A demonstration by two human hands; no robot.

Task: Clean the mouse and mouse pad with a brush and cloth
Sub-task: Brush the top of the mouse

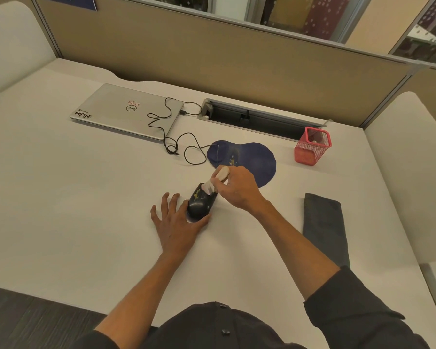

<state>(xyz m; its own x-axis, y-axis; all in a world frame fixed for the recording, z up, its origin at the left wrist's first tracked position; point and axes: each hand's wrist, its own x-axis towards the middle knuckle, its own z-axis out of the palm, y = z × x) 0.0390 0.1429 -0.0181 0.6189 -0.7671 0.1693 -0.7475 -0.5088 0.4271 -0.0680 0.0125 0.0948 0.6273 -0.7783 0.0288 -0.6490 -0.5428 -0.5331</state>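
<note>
A black wired mouse [200,203] with yellowish specks on its front lies on the white desk, off the pad. My left hand [175,222] rests flat beside it, fingers spread, thumb and index finger against its rear. My right hand [237,188] grips a pale wooden brush [218,177] whose light bristles touch the mouse's front. The dark blue mouse pad [249,159], with yellow specks near its middle, lies just beyond my right hand. A folded dark grey cloth [324,227] sits to the right.
A closed silver laptop [126,110] lies at the back left, with the mouse's black cable [171,137] looping across it. A red mesh pen holder [311,147] stands at the right. An open cable tray [257,118] runs along the partition.
</note>
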